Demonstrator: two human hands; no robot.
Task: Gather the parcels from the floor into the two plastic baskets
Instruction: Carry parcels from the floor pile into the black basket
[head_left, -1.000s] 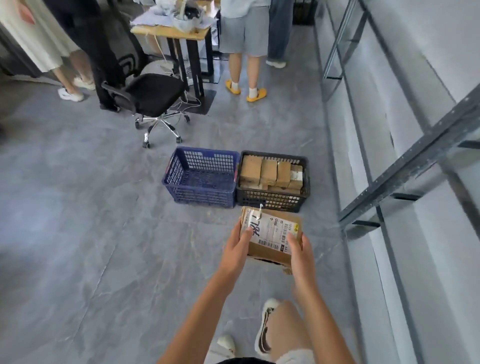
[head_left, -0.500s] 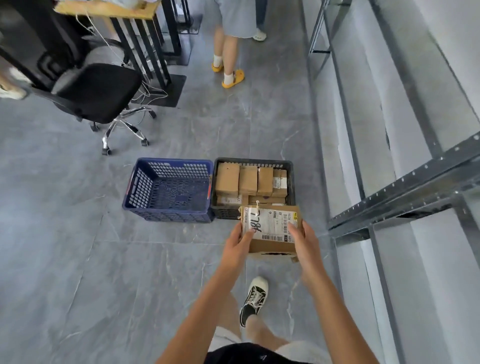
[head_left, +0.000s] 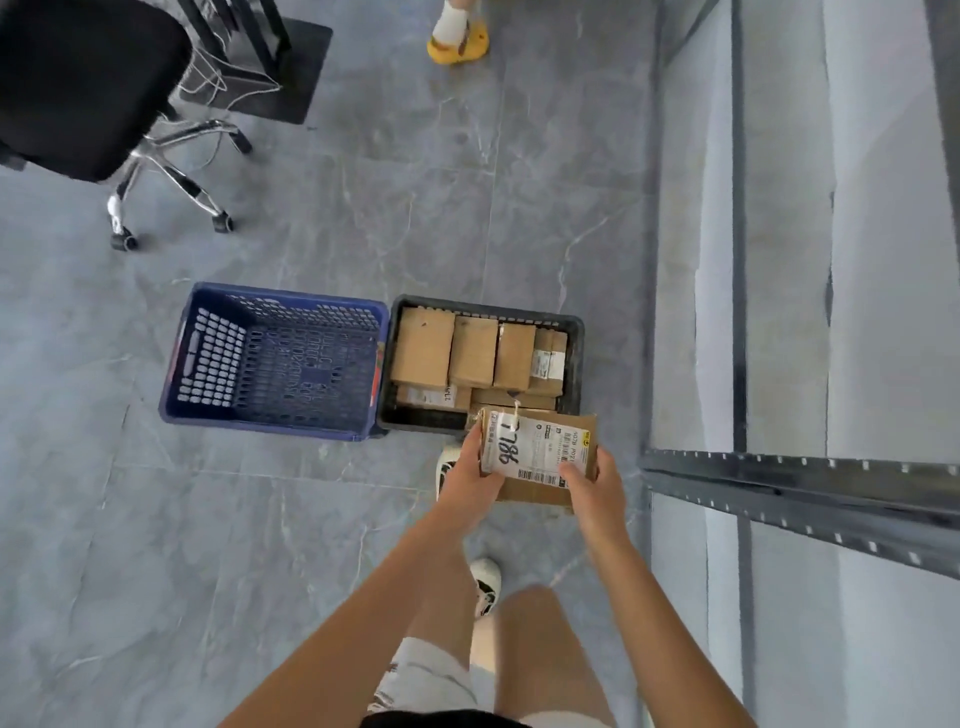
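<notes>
i see grey tiled floor (head_left: 363, 519); on it the blue basket (head_left: 218, 358) touches the black basket (head_left: 574, 358), office chair (head_left: 171, 171) well apart.

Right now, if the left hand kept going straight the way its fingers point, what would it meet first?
Probably the near rim of the black basket, then the boxes inside. The left hand grips the labelled parcel just short of it; height above the rim is unclear.

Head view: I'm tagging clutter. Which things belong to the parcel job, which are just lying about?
Job: labelled parcel, held by left hand and right hand; blue basket; black basket with boxes.
Lying about: office chair; cables; metal shelving.
</notes>
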